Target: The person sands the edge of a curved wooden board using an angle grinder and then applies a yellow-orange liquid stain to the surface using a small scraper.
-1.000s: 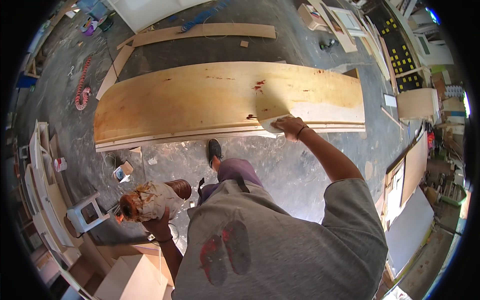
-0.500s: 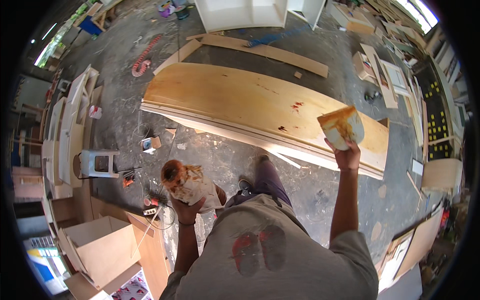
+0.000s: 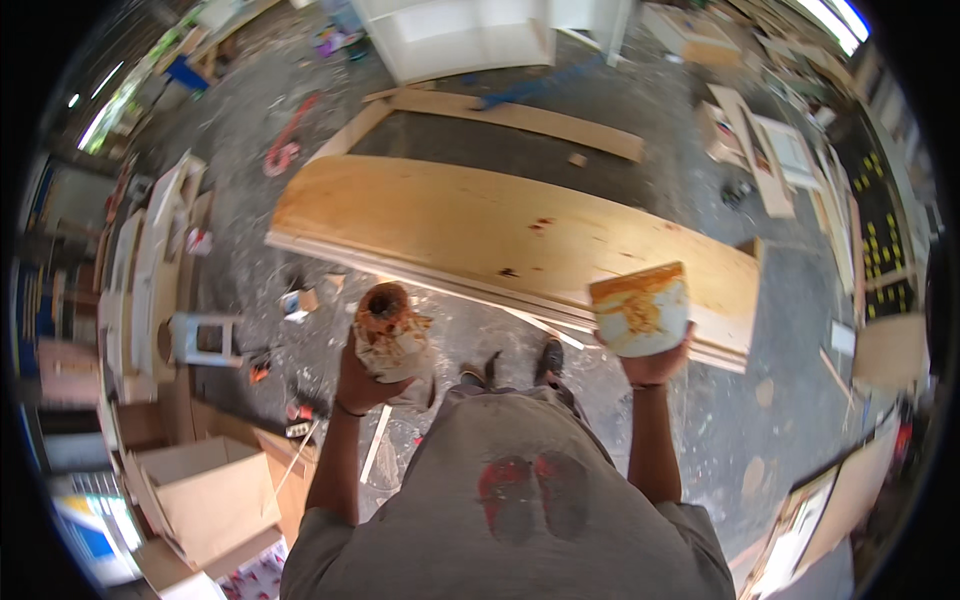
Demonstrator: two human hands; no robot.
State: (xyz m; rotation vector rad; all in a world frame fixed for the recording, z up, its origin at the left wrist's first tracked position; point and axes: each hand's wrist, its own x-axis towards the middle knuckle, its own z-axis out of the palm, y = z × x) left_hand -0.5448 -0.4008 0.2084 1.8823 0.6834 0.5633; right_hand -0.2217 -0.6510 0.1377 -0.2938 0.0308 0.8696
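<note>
My left hand (image 3: pixel 362 385) is wrapped round a crumpled, pale container (image 3: pixel 395 345) whose open, dark top is smeared with reddish-brown paste. In my right hand (image 3: pixel 658 365) is a flat, pale putty spreader (image 3: pixel 645 312), rounded at the gripped end, with orange-brown paste across its face and straight edge. That spreader is held up over the near right part of a long wooden panel (image 3: pixel 430 215). Several dark and reddish spots mark the panel's yellowish face. The container is off the panel's near edge, above the floor.
White cabinet carcasses (image 3: pixel 460 45) stand at the far side. Narrow boards (image 3: pixel 530 122) lie behind the panel. At left are a grey stool (image 3: pixel 205 338) and an open wooden box (image 3: pixel 205 495). Leaning boards (image 3: pixel 765 150) line the right. A white strip (image 3: pixel 376 445) lies by my feet.
My right hand has drawn the spreader nearer and to the left. The container in my left hand has come up and right, its top now tilted toward view. My feet have shifted.
</note>
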